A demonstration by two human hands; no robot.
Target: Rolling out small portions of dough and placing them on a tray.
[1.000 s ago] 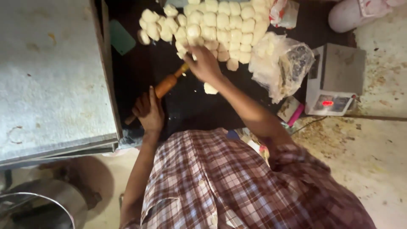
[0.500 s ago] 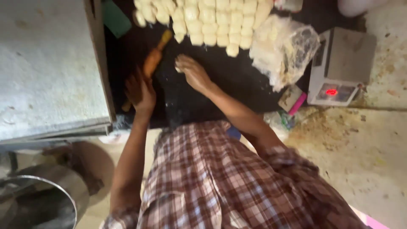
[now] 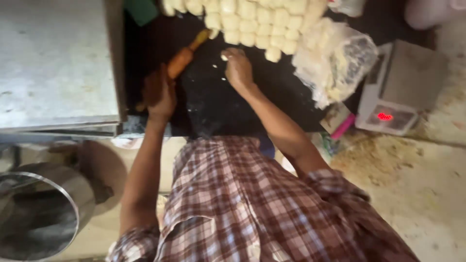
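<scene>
Compared with half a second before, your right hand (image 3: pixel 238 68) had slid up the dark slab (image 3: pixel 218 102) toward the rows of dough pieces (image 3: pixel 252 19), and the rolling pin (image 3: pixel 182 58) lay at much the same slant as earlier, though the whole scene sat lower and closer in view. Your left hand (image 3: pixel 159 94) was closed around the near end of the one wooden rolling pin, whose far handle pointed up and right toward the edge of the dough rows. Your right hand rested knuckles-up on the slab just below those rows, fingers curled over; whether it held a piece of dough I could not tell, since the blur hid the fingertips, though a pale bit showed at its upper left edge. The pin lay just beside your right hand, to its left, not touching it. The dough pieces were pale, squarish lumps packed in several rows; the blur and the top edge of the frame kept me from counting them exactly. To the right of them sat one clear plastic bag (image 3: pixel 340 63) with pale contents, and further right one grey weighing scale (image 3: pixel 398 92) with a red lit display. One round metal pot (image 3: pixel 39 218) stood at the lower left.
</scene>
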